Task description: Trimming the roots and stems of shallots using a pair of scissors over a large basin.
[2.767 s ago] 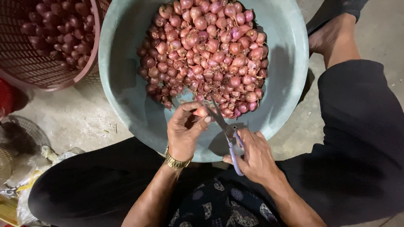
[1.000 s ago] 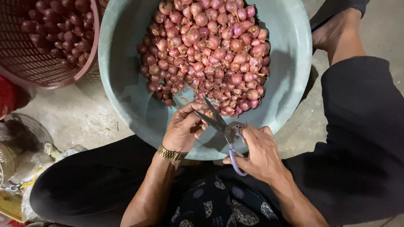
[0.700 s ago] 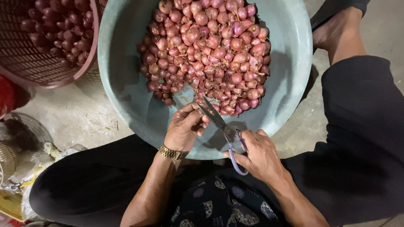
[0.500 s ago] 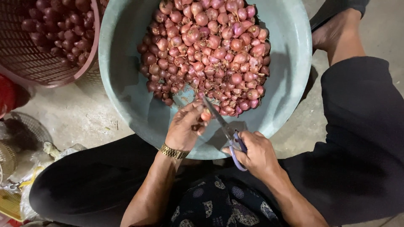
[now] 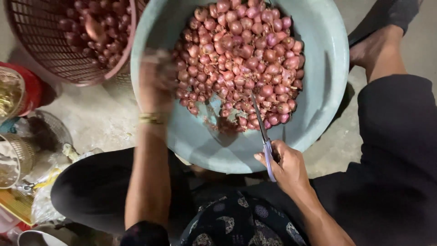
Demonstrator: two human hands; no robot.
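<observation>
A moment ago both hands met at the near rim of the bowl [image 5: 327, 91], the left one pinching a shallot by the scissors [image 5: 261, 130]. Now the left hand [image 5: 154, 84] has swung up and left, blurred, over the bowl's left edge beside the basket [image 5: 54, 59]. That looks like one trimmed shallot going away. I cannot tell if its fingers are shut or holding anything. The right hand [image 5: 287, 168] stays near, wrapped tight around the scissor handles, blades together, tips pointing far into the shallots [image 5: 241, 59].
</observation>
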